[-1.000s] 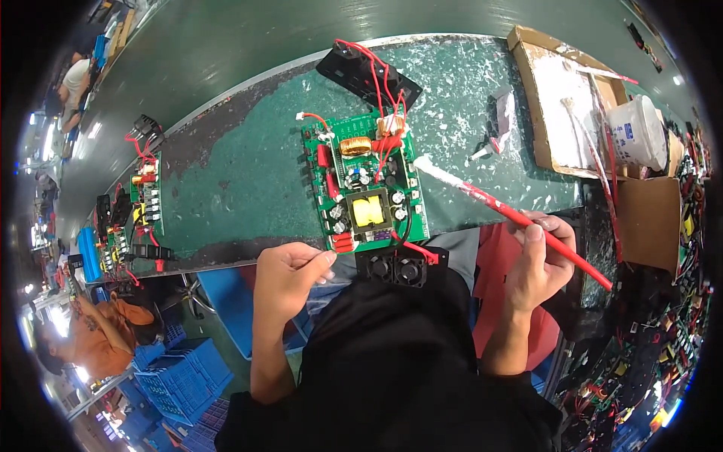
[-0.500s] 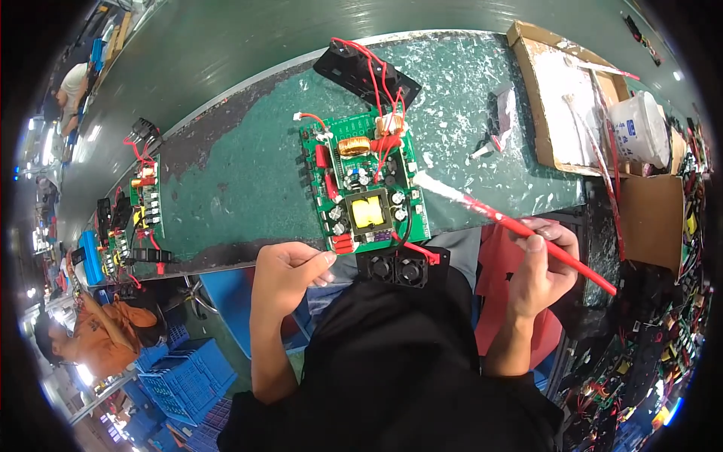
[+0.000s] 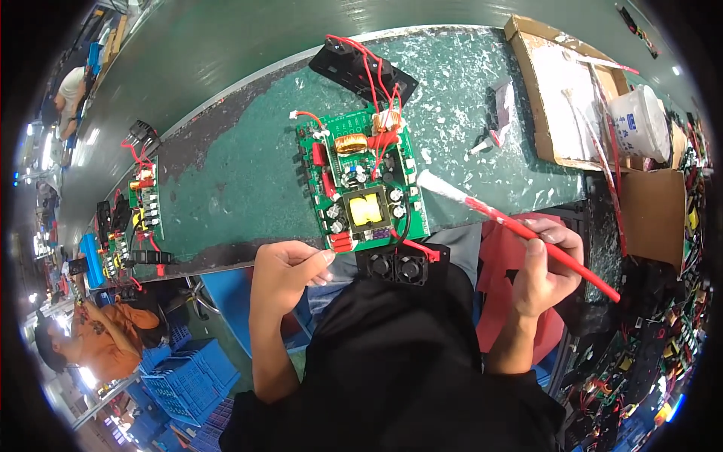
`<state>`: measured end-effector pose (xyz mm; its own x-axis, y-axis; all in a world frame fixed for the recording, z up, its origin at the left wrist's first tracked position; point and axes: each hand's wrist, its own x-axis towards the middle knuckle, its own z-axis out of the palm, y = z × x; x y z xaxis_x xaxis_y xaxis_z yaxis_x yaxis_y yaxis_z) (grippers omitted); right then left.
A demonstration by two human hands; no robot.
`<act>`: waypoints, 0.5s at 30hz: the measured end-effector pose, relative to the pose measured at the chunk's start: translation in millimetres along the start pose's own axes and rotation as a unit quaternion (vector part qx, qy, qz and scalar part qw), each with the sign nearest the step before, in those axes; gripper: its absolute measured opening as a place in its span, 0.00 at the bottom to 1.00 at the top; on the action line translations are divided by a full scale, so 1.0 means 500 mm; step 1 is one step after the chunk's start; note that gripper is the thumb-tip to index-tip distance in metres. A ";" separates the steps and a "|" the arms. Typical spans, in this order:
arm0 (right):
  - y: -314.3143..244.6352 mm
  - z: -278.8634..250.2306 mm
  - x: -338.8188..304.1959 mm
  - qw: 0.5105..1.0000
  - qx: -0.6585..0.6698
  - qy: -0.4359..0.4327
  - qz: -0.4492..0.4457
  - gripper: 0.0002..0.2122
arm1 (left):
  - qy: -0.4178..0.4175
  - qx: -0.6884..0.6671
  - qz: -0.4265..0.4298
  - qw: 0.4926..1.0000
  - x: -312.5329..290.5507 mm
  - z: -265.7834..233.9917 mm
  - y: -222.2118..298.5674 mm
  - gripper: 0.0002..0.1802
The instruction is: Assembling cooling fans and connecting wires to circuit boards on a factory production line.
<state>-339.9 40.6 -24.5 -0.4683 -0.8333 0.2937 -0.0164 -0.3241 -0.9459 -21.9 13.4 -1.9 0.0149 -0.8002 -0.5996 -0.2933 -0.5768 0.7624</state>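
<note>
- The left hand (image 3: 290, 271) pinches the near left corner of the green circuit board (image 3: 360, 187), its grip narrow on the board's edge, much as it did a second ago.
- The board lies flat on the green counter (image 3: 226, 181) at its near edge, with a yellow transformer, a copper coil and red wires on top; it has not shifted.
- The right hand (image 3: 546, 264) is closed around a red brush (image 3: 542, 241). Its white bristle tip points at the board's right edge, just beside it, and has dropped slightly closer than a second ago.
- Two small black fans (image 3: 399, 265) sit touching the board's near edge.
- A black panel (image 3: 354, 68) rests beyond the board, joined to it by red wires.
- A cardboard tray (image 3: 557, 90) and a white tub (image 3: 639, 120) stand to the right.
</note>
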 end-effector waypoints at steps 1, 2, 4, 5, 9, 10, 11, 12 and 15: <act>-0.001 -0.005 0.000 1.000 -0.002 0.013 -0.009 0.07 | -0.002 0.001 0.001 1.000 0.001 0.000 -0.001 0.13; 0.002 -0.011 0.001 1.000 -0.012 0.022 -0.019 0.12 | -0.004 0.003 0.001 1.000 0.001 -0.001 -0.001 0.13; -0.006 -0.006 -0.001 1.000 0.004 0.014 -0.008 0.09 | -0.003 0.004 -0.001 1.000 -0.002 -0.002 0.005 0.13; -0.008 -0.005 -0.004 1.000 0.018 0.008 0.002 0.07 | -0.005 0.005 -0.004 1.000 -0.001 -0.001 0.005 0.13; -0.003 0.000 -0.009 0.999 -0.018 -0.028 -0.016 0.08 | -0.005 -0.007 -0.011 1.000 0.001 -0.001 0.002 0.13; -0.001 -0.001 -0.005 0.999 -0.009 -0.024 -0.031 0.09 | -0.002 -0.006 -0.012 1.000 0.001 0.000 0.002 0.13; -0.004 -0.002 -0.005 0.999 -0.008 -0.024 -0.030 0.09 | 0.002 -0.005 -0.013 1.000 0.000 0.001 0.004 0.13; -0.008 -0.002 -0.004 1.000 0.001 -0.010 -0.025 0.09 | 0.003 -0.004 -0.013 1.000 0.000 0.000 0.005 0.13; -0.003 0.004 -0.008 0.999 0.000 -0.014 -0.029 0.10 | -0.004 0.002 -0.007 1.000 0.002 0.000 0.003 0.13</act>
<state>-336.4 43.3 -23.8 -0.4410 -0.8253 0.3527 -0.0425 -0.3733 -0.9267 -22.4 11.7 -1.3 0.0108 -0.7899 -0.6131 -0.2971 -0.5880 0.7523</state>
